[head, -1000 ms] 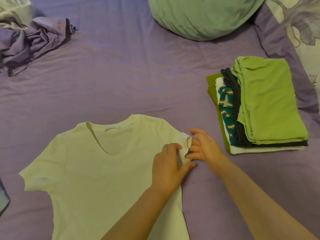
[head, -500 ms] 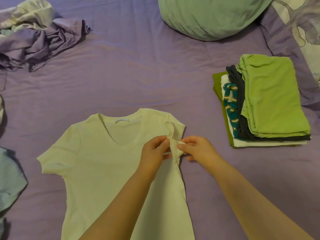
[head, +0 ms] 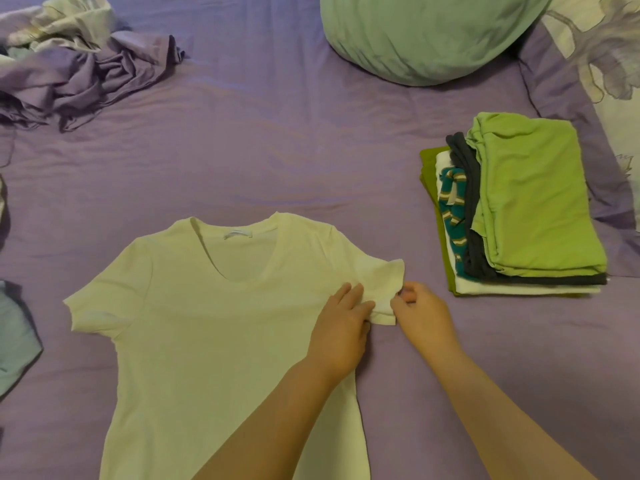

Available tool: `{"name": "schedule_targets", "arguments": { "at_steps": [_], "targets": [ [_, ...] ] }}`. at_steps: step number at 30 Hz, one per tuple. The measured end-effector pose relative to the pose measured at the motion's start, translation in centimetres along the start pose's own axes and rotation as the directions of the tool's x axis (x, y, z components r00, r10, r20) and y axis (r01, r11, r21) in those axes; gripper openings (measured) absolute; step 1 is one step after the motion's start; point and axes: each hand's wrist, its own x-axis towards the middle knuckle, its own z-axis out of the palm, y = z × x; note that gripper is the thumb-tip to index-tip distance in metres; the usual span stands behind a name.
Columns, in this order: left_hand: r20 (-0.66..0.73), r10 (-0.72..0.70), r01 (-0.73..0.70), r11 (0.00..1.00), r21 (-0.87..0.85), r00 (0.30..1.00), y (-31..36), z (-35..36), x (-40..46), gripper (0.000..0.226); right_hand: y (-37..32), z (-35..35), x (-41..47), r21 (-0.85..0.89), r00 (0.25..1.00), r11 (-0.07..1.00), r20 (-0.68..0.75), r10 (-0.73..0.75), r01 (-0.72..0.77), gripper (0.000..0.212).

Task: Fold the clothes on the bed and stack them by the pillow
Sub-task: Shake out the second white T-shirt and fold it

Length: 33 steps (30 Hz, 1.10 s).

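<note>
A white T-shirt (head: pixel 214 323) lies face up and spread flat on the purple bed sheet (head: pixel 277 150), neck toward the pillow. My left hand (head: pixel 341 327) rests flat on the shirt at the armpit of its right sleeve. My right hand (head: pixel 420 313) pinches the hem of that sleeve, which lies spread out to the side. A stack of folded clothes (head: pixel 519 216), light green on top, sits to the right. The green pillow (head: pixel 426 32) is at the top of the view.
A crumpled purple and pale heap of fabric (head: pixel 76 60) lies at the top left. A light blue garment (head: pixel 14 334) shows at the left edge. A floral pillowcase (head: pixel 609 57) lies at the top right.
The right sleeve was bunched and lifted between both hands; now it is pulled out flat to the side. My left hand went from pinching to lying flat on the shirt.
</note>
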Motion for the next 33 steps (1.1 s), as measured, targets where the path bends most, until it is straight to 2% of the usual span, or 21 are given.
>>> {"name": "schedule_targets", "arguments": {
  "at_steps": [3,7,11,14,16,18,20,21,23,24,26,28,29,31,33],
  "targets": [
    [-0.026,0.028,-0.027,0.999,0.029,0.999,0.1,0.4,-0.8,0.044,-1.1,0.3,1.0,-0.046,0.999,0.998,-0.023,-0.044,0.043,0.050],
    [-0.223,-0.068,0.079,0.996,0.042,0.972,1.3,0.4,-1.0,0.028,-2.2,0.2,2.4,-0.089,0.998,0.995,-0.042,-0.042,0.038,0.074],
    [-0.136,-0.140,0.146,0.989,0.033,0.981,1.8,0.6,-0.8,0.045,-3.1,-0.1,3.3,-0.169,0.996,0.982,0.033,-0.083,0.088,0.056],
    [-0.169,-0.159,0.141,0.983,-0.115,0.973,1.8,-0.1,-1.9,0.058,-5.2,-0.1,3.2,-0.027,0.993,0.993,0.031,-0.116,0.117,0.050],
    [-0.214,-0.195,0.160,0.972,-0.170,0.957,0.8,-1.0,-3.1,0.057,-7.4,0.7,2.9,0.132,0.993,0.989,0.096,-0.074,0.061,0.047],
    [-0.248,-0.262,0.226,0.960,-0.165,0.933,-1.0,-2.0,-4.0,0.056,-9.9,2.0,2.3,0.300,0.971,0.950,0.241,0.013,-0.087,0.043],
    [-0.238,-0.331,0.286,0.936,-0.205,0.913,-2.6,-2.9,-4.4,0.060,-11.6,3.1,1.9,0.378,0.914,0.898,0.403,0.058,-0.223,0.040],
    [-0.230,-0.360,0.308,0.923,-0.232,0.904,-3.3,-3.4,-4.5,0.063,-12.0,3.5,1.8,0.399,0.900,0.886,0.433,0.046,-0.237,0.037],
    [-0.246,-0.388,0.328,0.910,-0.254,0.888,-4.0,-4.2,-4.8,0.065,-11.7,3.8,1.8,0.413,0.933,0.898,0.360,-0.011,-0.149,0.031],
    [-0.280,-0.359,0.304,0.927,-0.221,0.890,-4.2,-4.6,-4.9,0.063,-11.1,3.9,1.8,0.369,0.957,0.928,0.284,-0.058,-0.054,0.029],
    [-0.391,-0.184,0.153,0.982,-0.107,0.902,-4.4,-4.9,-4.8,0.046,-9.5,4.1,1.8,0.174,0.965,0.971,0.178,-0.194,0.163,0.029],
    [-0.427,0.009,-0.003,1.000,0.016,0.904,-4.3,-5.0,-4.1,0.028,-7.9,4.3,2.0,-0.044,0.925,0.942,0.206,-0.319,0.334,0.031],
    [-0.365,0.059,-0.045,0.998,0.048,0.929,-4.2,-5.1,-3.7,0.027,-7.1,4.4,2.2,-0.155,0.895,0.899,0.263,-0.361,0.409,0.032],
    [-0.149,0.075,-0.061,0.993,0.096,0.986,-4.4,-5.1,-3.1,0.034,-5.7,4.6,2.8,-0.374,0.834,0.758,0.379,-0.402,0.535,0.036],
    [-0.012,0.071,-0.068,0.984,0.164,0.997,-5.1,-4.7,-2.9,0.040,-5.0,4.7,3.1,-0.497,0.822,0.656,0.386,-0.419,0.568,0.038]
  ]
}}
